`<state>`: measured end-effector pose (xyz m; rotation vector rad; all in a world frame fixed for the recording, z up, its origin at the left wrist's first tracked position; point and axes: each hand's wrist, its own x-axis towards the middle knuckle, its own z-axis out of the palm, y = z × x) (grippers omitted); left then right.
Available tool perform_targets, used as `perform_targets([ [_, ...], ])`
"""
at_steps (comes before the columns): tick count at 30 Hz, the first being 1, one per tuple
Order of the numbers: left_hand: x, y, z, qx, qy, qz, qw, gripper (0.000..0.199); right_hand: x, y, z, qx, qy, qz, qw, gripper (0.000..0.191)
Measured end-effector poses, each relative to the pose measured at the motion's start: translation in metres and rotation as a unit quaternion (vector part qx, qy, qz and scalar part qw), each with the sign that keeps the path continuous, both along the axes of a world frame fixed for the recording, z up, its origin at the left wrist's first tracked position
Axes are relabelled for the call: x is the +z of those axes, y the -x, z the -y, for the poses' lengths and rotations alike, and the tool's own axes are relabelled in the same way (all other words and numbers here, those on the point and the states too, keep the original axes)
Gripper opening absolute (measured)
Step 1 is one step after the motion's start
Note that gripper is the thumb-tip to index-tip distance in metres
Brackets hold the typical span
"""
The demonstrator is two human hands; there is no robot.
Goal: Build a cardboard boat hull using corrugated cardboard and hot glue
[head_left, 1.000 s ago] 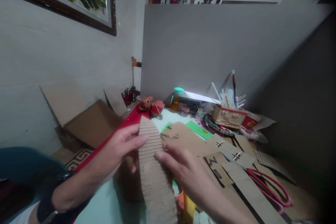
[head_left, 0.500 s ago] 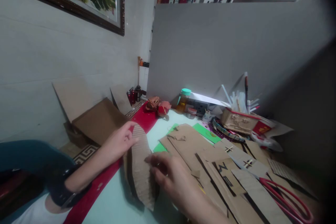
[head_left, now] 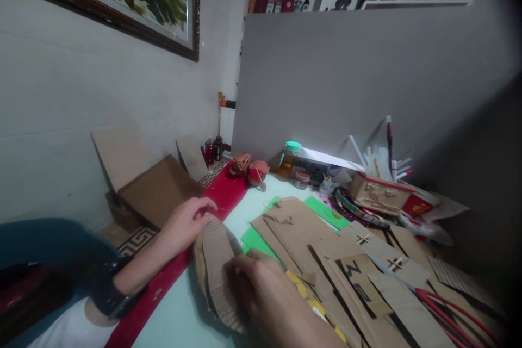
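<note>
A curved piece of corrugated cardboard, made of layers, stands tilted over the pale table top. My left hand grips its far upper end, with the fingers bent and the thumb at the edge. On the right side, my right hand has its bent fingers pressed against the ribbed face near the edge. Those fingertips are partly hidden and a little blurred. Flat cardboard pieces lie just beyond my right hand, and a yellow strip shows next to it.
Red-handled scissors lie on cardboard at the right. At the back are a bottle with a green lid, a small jar and a box of pens and straws. An open carton stands at the left, near a red runner.
My right hand has closed in on the cardboard's right edge. The cardboard has turned and its top has dropped a little, and my left hand stays at its end. The view has shifted slightly.
</note>
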<state>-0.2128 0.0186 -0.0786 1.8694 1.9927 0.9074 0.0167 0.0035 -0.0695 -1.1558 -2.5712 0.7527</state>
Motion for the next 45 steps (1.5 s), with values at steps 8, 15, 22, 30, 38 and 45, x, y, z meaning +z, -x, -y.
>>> perform_targets([
  [8,-0.001,-0.003,-0.002,-0.084,0.031,0.016,0.996,0.022,0.006,-0.002,0.005,-0.016,-0.013,0.018,1.000,0.026],
  [15,-0.005,0.000,-0.005,-0.090,0.020,0.055,0.994,0.025,0.015,-0.038,0.012,-0.060,0.117,-0.068,0.989,0.041],
  [22,0.020,-0.018,-0.001,-0.080,-0.054,0.129,0.987,0.031,0.013,-0.055,0.024,-0.084,0.180,-0.178,0.964,0.078],
  [30,0.085,-0.070,0.009,-0.032,-0.176,0.174,0.968,0.024,0.005,-0.083,0.021,-0.091,-0.002,-0.342,0.935,0.072],
  [38,0.119,-0.119,0.000,-0.070,-0.193,0.219,0.954,0.033,0.051,-0.128,-0.007,-0.150,-0.147,-0.338,0.917,0.040],
  [45,0.122,-0.150,-0.010,-0.171,-0.130,0.258,0.942,0.032,0.085,-0.177,-0.016,-0.196,-0.318,-0.288,0.882,0.031],
])
